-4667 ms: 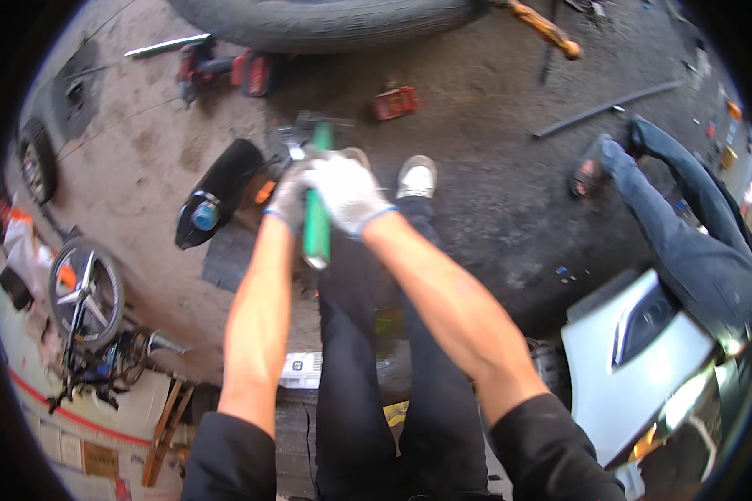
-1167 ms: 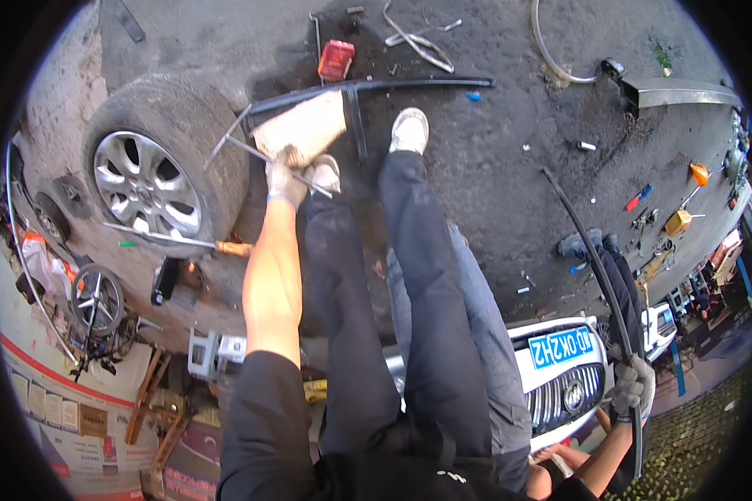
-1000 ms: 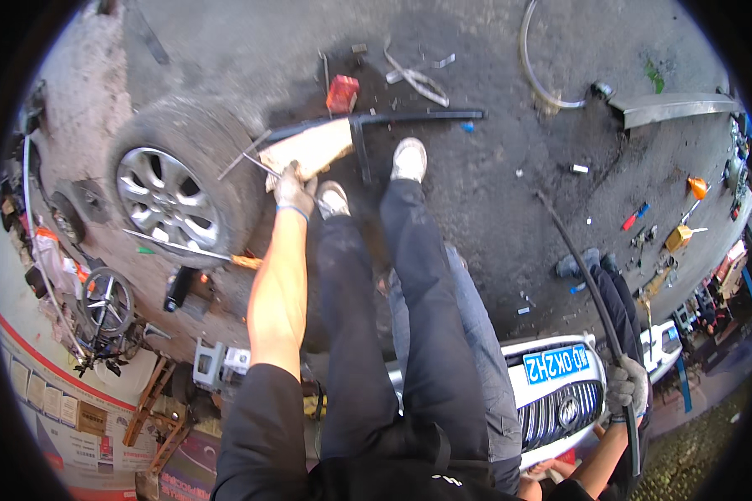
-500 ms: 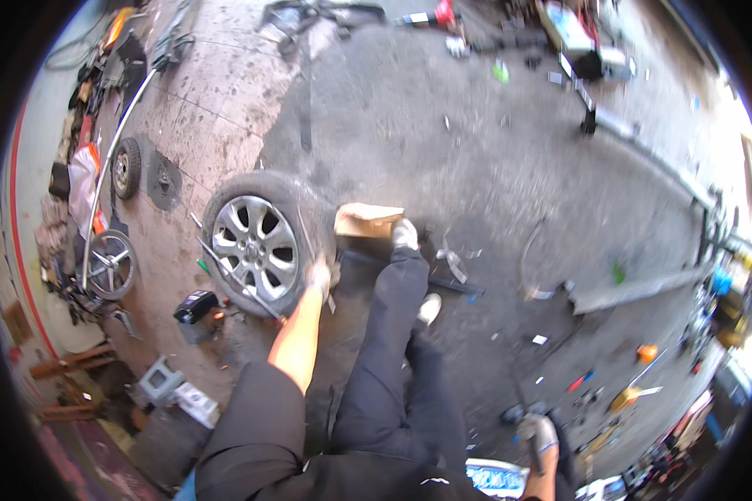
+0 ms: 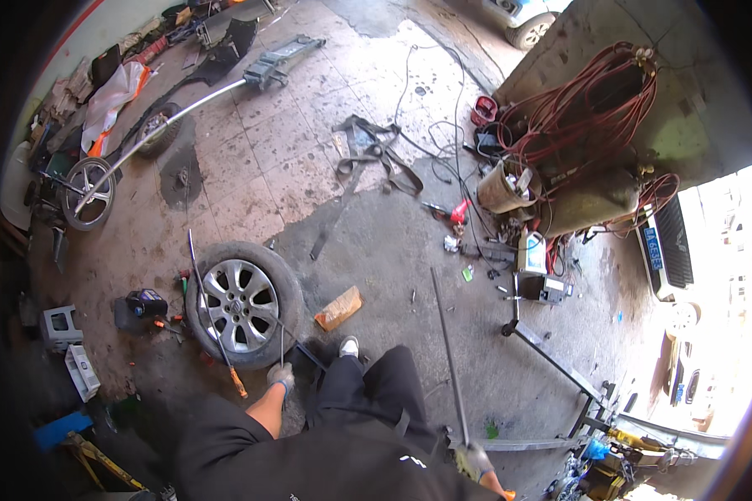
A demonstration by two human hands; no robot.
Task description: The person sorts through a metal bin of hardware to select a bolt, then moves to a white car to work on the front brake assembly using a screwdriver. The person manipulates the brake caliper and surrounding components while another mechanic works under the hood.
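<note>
A tyre on a silver alloy wheel [image 5: 240,302] lies flat on the floor ahead of me to the left. My gloved left hand [image 5: 281,375] is closed around a thin metal bar [image 5: 282,341] at the tyre's near edge, its far end reaching over the rim. Across the wheel's left side rests a long pry bar with an orange handle [image 5: 238,382]. Low on the right, my gloved right hand [image 5: 474,461] grips a long grey metal rod [image 5: 450,359], which points up and away from me. My white shoe [image 5: 349,346] shows beside the tyre.
A wooden block [image 5: 339,309] lies right of the tyre. To the left are a dark bottle [image 5: 146,303] and a grey plastic crate [image 5: 61,326]. Farther off stand a bucket [image 5: 506,187], coiled red hoses [image 5: 581,100] and a metal frame [image 5: 560,361]. A black strap [image 5: 380,154] lies ahead.
My view has swung up and to the right, showing the hoses and bucket. My right hand has come forward, with the long rod now raised. The left hand stays at the tyre's near edge.
</note>
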